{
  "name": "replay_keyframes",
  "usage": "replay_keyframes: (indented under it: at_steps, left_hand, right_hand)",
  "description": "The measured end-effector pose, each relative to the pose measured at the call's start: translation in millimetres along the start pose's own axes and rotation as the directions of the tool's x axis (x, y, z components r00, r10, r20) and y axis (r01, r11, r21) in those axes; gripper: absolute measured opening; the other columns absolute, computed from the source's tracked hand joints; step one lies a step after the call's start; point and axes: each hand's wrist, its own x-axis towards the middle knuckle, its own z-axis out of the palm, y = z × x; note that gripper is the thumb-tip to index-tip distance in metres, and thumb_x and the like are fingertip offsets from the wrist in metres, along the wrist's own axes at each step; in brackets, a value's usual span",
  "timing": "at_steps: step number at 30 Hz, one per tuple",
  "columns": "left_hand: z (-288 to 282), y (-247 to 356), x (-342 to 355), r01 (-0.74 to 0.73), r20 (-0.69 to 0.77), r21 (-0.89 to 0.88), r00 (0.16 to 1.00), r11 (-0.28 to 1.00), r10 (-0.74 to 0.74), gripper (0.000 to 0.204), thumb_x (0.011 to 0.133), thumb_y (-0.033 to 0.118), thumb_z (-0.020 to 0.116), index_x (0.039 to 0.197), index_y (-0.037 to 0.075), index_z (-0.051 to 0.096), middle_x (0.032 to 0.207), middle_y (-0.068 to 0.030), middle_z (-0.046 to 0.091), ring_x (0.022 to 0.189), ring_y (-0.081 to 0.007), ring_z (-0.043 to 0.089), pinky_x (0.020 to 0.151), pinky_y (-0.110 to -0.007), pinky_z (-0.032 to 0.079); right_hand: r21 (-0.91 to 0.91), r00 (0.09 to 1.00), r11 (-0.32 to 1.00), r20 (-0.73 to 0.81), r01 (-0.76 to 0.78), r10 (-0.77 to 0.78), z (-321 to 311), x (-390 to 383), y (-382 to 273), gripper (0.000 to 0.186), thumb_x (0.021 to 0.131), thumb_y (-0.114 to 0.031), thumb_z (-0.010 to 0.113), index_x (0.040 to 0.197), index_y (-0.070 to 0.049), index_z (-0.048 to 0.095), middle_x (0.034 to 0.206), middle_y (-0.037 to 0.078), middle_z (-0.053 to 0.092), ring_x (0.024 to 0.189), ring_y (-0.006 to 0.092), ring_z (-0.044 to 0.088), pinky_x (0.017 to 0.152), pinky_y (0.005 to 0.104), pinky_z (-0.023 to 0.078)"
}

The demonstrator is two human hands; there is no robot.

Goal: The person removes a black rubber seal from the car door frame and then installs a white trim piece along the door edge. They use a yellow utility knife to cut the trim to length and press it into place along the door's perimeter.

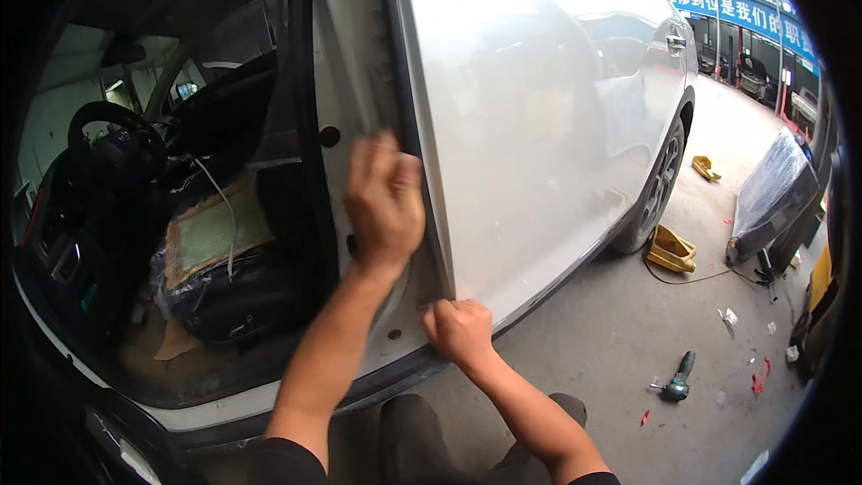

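Note:
My left hand is blurred, raised against the white door pillar beside the dark rubber edge of the white rear door; its fingers point upward, but their grip is unclear. Lower down, my right hand has its fingers curled round the door's front edge, near its bottom. The door stands at a narrow gap from the pillar. Left of the pillar is the open car interior, with a steering wheel and a seat under plastic and a pale green mat.
On the concrete floor at the right lie a cordless drill, yellow plastic trays, a hose and scraps. A bubble-wrapped panel leans beyond the rear wheel. Other vehicles stand under a blue banner at the back. My knees are below the sill.

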Motion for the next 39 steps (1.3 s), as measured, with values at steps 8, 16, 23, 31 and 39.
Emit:
replay_keyframes:
  at_steps: [8, 16, 23, 31, 39]
  left_hand:
    - [32, -4, 109, -0.299, -0.301, -0.244, 0.928, 0.922, 0.221, 0.061, 0.102, 0.042, 0.027, 0.145, 0.0, 0.023, 0.147, -0.0218, 0.032, 0.14, -0.0307, 0.028, 0.116, -0.041, 0.02]
    - [11, 17, 86, 0.316, 0.022, -0.741, 0.893, 0.592, -0.449, 0.037, 0.1, 0.035, 0.047, 0.112, 0.002, 0.055, 0.101, -0.007, 0.053, 0.095, -0.0146, 0.047, 0.085, -0.027, 0.036]
    - [3, 18, 68, 0.32, 0.058, -0.528, 0.938, 0.787, -0.343, 0.039, 0.101, 0.028, 0.047, 0.072, 0.003, 0.054, 0.055, 0.0063, 0.038, 0.052, -0.0045, 0.034, 0.049, -0.024, 0.028]
    - [20, 30, 61, 0.321, -0.028, -0.369, 0.934, 0.872, -0.356, 0.039, 0.104, 0.033, 0.036, 0.079, 0.005, 0.049, 0.064, 0.0014, 0.042, 0.061, -0.0097, 0.04, 0.059, -0.026, 0.036]
    - [15, 16, 64, 0.207, -0.056, -0.232, 0.973, 0.95, -0.225, 0.036, 0.103, 0.028, 0.038, 0.077, 0.004, 0.046, 0.052, -0.0052, 0.042, 0.046, -0.0181, 0.042, 0.046, -0.034, 0.034]
  right_hand:
    - [0.069, 0.998, 0.996, -0.022, 0.052, -0.05, -1, 2, -9, 0.031, 0.071, -0.009, 0.067, 0.053, -0.01, 0.042, 0.046, 0.007, 0.047, 0.043, 0.0255, 0.05, 0.045, 0.0348, 0.04]
    - [0.037, 0.999, 0.999, -0.042, 0.03, -0.029, 0, -3, 4, 0.031, 0.069, -0.007, 0.067, 0.053, -0.009, 0.04, 0.047, 0.008, 0.045, 0.043, 0.0268, 0.049, 0.045, 0.0367, 0.041]
    - [0.06, 1.0, 0.998, -0.015, 0.02, -0.019, -1, -3, 1, 0.032, 0.071, -0.008, 0.067, 0.053, -0.009, 0.041, 0.047, 0.009, 0.047, 0.044, 0.0288, 0.051, 0.045, 0.0381, 0.041]
    - [0.188, 0.961, 0.957, 0.123, 0.221, -0.246, 9, 7, -36, 0.023, 0.07, -0.019, 0.067, 0.057, -0.01, 0.051, 0.052, 0.007, 0.053, 0.048, 0.0264, 0.056, 0.045, 0.0365, 0.045]
    - [0.085, 0.772, 0.921, 0.52, 0.379, -0.366, 18, 109, -43, 0.012, 0.076, -0.012, 0.06, 0.07, -0.009, 0.069, 0.063, 0.008, 0.065, 0.054, 0.0267, 0.062, 0.05, 0.0367, 0.05]
